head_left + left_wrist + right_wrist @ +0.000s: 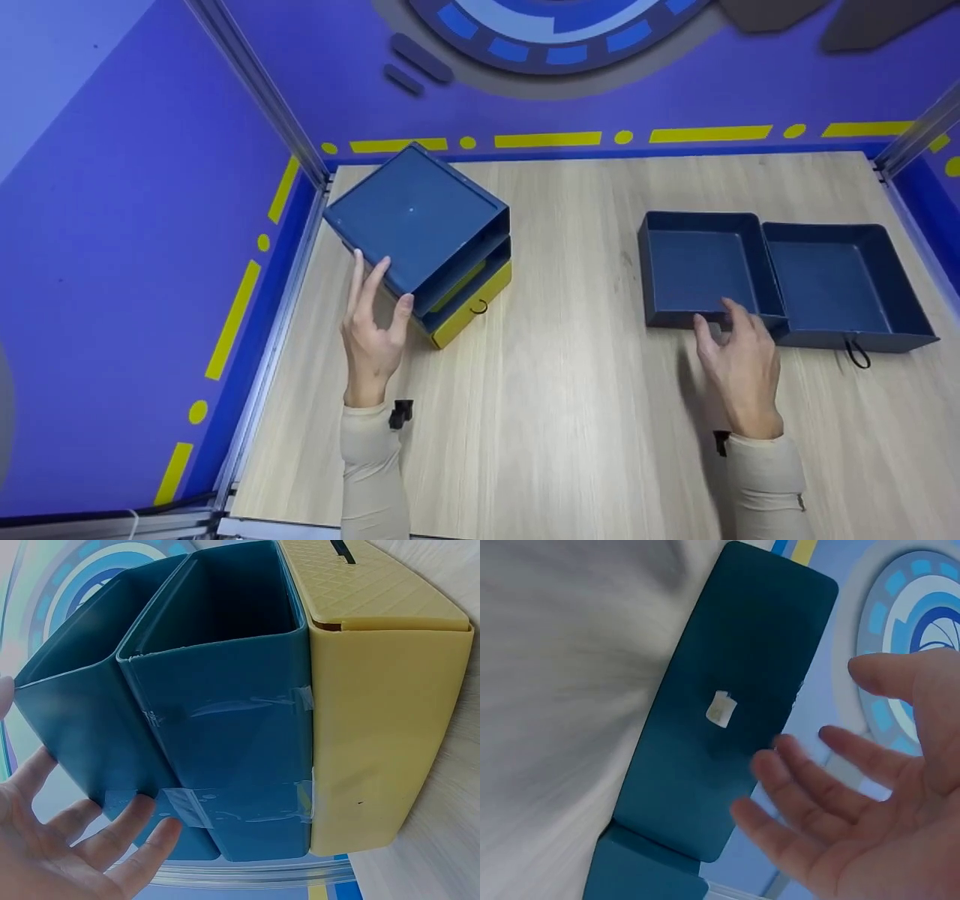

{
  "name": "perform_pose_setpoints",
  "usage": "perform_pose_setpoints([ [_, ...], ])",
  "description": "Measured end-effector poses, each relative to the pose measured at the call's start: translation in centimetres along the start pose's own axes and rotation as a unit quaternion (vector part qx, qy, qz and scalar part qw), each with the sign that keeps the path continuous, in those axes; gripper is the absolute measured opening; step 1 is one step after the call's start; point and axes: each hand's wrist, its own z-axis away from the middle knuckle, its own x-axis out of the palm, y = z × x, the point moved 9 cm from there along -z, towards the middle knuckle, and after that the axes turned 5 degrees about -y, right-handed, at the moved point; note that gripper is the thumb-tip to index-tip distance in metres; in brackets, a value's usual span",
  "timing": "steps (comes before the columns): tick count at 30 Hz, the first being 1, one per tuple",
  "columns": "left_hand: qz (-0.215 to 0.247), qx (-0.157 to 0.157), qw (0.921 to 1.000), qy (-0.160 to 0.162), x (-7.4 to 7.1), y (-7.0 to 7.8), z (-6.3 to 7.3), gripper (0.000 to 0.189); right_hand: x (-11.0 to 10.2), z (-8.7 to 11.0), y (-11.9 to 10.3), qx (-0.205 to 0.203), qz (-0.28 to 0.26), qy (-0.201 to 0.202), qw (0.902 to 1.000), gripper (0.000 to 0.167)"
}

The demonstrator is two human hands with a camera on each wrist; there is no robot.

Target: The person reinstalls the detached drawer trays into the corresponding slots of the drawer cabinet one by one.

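A stacked drawer cabinet (pixel 416 217) stands on the left of the table, turned at an angle. Its two upper blue housings (pixel 217 705) are without drawers in their fronts, and the lowest tier is a yellow unit (pixel 386 712). My left hand (pixel 373 330) has its fingers spread along the top housing's side, thumb by its front corner. To the right lie two dark blue drawers, side by side. My right hand (pixel 739 360) is at the front of the left drawer (pixel 701 262), fingers loosely extended at its rim. The right drawer (pixel 832 277) sits beside it.
A black loop handle (pixel 859 354) hangs from the right drawer's front. Clear tape (pixel 244 705) runs across the housings' side. Blue panels (pixel 570 105) wall in the wooden table (pixel 570 390) at the back and sides. A metal frame post (pixel 262 82) rises at the back left corner.
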Motion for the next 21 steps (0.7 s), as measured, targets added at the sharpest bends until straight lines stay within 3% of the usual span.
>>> perform_pose_setpoints([
  [6, 0.001, 0.003, 1.0000, 0.000, 0.0, 0.0, -0.1, 0.060, 1.2, -0.2, 1.3, -0.002, 0.045, -0.031, 0.9985, 0.054],
  [15, -0.011, -0.002, 0.9999, -0.001, -0.1, 0.1, -0.1, 0.060, 1.5, 0.0, 1.7, -0.012, 0.037, 0.006, 0.9992, 0.050],
  [21, -0.006, -0.004, 1.0000, -0.005, -0.1, 0.1, -0.1, 0.060, 1.3, 0.1, 1.7, -0.016, 0.025, 0.007, 0.9995, 0.050],
])
